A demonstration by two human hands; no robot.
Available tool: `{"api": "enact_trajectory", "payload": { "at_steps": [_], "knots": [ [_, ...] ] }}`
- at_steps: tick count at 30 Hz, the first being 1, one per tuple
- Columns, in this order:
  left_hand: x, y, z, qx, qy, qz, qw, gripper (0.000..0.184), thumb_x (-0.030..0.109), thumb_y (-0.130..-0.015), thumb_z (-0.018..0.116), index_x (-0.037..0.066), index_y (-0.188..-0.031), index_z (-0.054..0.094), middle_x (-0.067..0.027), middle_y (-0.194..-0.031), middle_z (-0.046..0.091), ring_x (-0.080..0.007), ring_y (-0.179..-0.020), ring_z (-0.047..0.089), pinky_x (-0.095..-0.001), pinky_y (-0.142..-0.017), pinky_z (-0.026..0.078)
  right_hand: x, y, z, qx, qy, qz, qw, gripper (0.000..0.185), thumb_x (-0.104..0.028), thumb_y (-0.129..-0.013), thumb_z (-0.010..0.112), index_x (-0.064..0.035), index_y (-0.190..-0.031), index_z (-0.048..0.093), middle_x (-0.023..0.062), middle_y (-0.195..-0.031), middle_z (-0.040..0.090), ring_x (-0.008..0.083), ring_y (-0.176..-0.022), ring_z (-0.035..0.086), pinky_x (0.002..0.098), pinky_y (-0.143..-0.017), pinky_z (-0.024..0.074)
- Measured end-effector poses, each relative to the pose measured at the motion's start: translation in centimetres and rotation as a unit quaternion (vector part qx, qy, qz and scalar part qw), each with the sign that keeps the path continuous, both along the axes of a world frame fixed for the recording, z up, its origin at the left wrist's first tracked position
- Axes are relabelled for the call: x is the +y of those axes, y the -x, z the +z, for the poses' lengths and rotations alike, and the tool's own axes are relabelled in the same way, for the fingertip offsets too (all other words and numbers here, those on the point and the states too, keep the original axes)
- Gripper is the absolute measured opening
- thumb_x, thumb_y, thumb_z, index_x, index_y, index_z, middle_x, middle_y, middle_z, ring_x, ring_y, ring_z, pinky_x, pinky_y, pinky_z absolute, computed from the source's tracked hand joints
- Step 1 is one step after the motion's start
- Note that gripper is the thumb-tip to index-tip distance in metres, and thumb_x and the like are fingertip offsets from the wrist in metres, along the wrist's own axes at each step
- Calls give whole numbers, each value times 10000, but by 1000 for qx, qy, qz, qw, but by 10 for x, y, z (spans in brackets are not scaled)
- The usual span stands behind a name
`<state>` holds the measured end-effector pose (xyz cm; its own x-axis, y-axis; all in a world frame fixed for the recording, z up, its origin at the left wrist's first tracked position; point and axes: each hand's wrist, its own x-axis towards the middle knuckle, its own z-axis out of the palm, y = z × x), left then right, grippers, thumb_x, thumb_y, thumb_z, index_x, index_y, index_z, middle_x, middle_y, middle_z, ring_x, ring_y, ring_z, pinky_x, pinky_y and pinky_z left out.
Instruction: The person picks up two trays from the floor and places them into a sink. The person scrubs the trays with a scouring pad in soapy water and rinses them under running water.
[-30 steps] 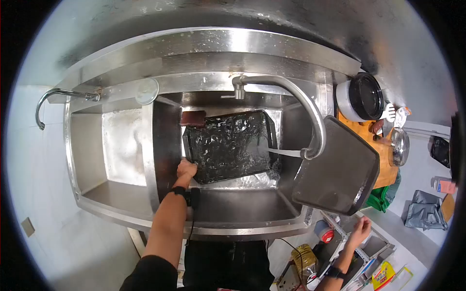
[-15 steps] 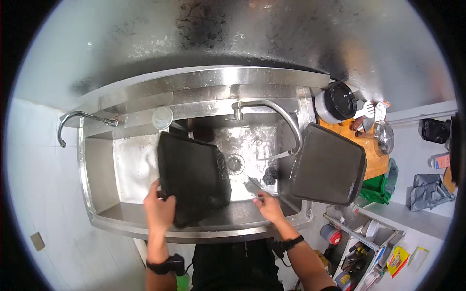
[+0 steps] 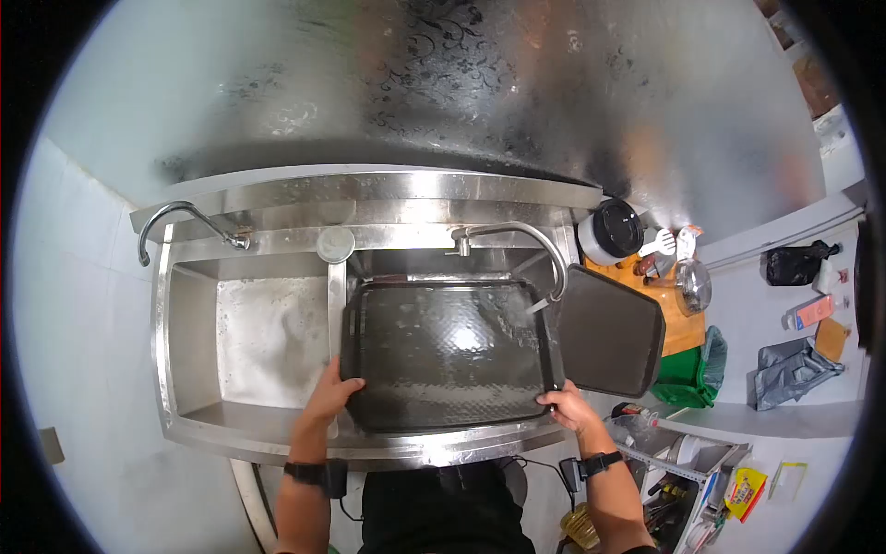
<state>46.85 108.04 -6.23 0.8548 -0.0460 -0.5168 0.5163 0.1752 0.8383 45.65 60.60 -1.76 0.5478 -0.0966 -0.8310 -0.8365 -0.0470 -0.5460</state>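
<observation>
A dark rectangular tray (image 3: 443, 355) lies nearly level over the right sink basin, wet and shining. My left hand (image 3: 331, 391) grips its left edge near the front corner, thumb on top. At the right edge my right hand (image 3: 567, 406) holds the tray's front corner, also thumb on top. Water from the curved faucet (image 3: 544, 242) runs onto the tray's right side. A second dark tray (image 3: 614, 332) rests to the right, partly behind the held one. The drain and most of the right basin are hidden under the held tray.
The left basin (image 3: 272, 342) has its own faucet (image 3: 189, 217). A round whitish lid (image 3: 335, 245) sits on the divider's back end. To the right are a black-lidded container (image 3: 616, 229), a wooden board (image 3: 678, 319), a green bin (image 3: 683, 377) and a shelf rack (image 3: 688, 462).
The held tray has swung from tilted at the left to level under the faucet's stream. My right hand has moved from inside the basin onto the tray's right edge.
</observation>
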Motion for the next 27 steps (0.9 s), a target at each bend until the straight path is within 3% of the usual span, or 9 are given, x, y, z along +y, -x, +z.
{"api": "enact_trajectory", "payload": {
  "at_steps": [2,4,7,11,15,16,20,22,27],
  "knots": [
    [-12,-10,-36,-16,-16,-77,997,574,-6,-817,613,-35,-1374,479,-106,-1202,640,-212,-1112,600,-353,-992,464,0,1,34,-40,-16,-21,999,278,52,-750,670,-42,-1007,617,38,-809,642,180,-647,601,326,-568,515],
    [-37,-32,-31,-27,4,-111,993,565,4,-824,654,-29,-1362,483,-115,-1206,641,-214,-1127,603,-354,-998,464,-15,8,30,-113,-38,-63,991,282,99,-726,649,-19,-982,654,52,-868,673,191,-721,640,339,-682,527],
    [-80,-55,-81,-72,-34,-72,994,568,-68,-759,736,-29,-1286,528,-126,-1193,652,-212,-1078,633,-357,-927,513,-20,18,38,-160,49,-70,983,365,103,-738,620,43,-1096,649,111,-1019,699,221,-913,661,336,-844,505],
    [-125,-74,-119,-80,-67,-67,992,566,66,-791,785,-41,-1280,522,-186,-1181,661,-290,-1089,643,-385,-939,505,-20,33,47,-265,81,-76,958,411,106,-717,592,53,-1123,635,91,-1088,684,217,-1012,637,332,-940,466],
    [-163,-68,-158,-114,-190,-40,974,593,256,-835,781,-40,-1281,528,-241,-1170,663,-363,-1117,639,-426,-953,494,-6,47,70,-284,195,-34,938,411,103,-695,575,33,-1094,642,60,-1047,692,189,-982,645,316,-906,479],
    [-175,-67,-164,-127,-219,11,967,587,377,-870,730,-17,-1261,542,-246,-1100,687,-414,-1069,652,-482,-930,493,-1,46,84,-274,198,-22,941,396,95,-687,571,29,-1072,639,56,-1028,688,180,-942,643,306,-876,482],
    [-182,-77,-101,-58,-331,-48,941,578,524,-916,603,12,-1181,560,-294,-953,686,-485,-963,647,-548,-852,491,14,53,105,-249,182,-37,950,351,79,-693,557,41,-1032,638,31,-969,668,160,-827,614,281,-769,481],
    [-184,-88,-91,-68,-387,-95,915,588,542,-923,577,13,-1178,563,-295,-943,688,-471,-946,660,-553,-842,495,18,58,108,-250,214,-15,944,356,75,-689,553,38,-1034,631,28,-956,664,160,-804,612,279,-745,485],
    [-182,-130,-61,-96,-444,-210,866,612,551,-933,554,-11,-1175,577,-257,-877,712,-437,-865,697,-539,-811,522,25,69,104,-254,184,-122,941,414,81,-684,568,35,-1095,591,50,-958,659,177,-842,623,303,-759,502]
  ]
}}
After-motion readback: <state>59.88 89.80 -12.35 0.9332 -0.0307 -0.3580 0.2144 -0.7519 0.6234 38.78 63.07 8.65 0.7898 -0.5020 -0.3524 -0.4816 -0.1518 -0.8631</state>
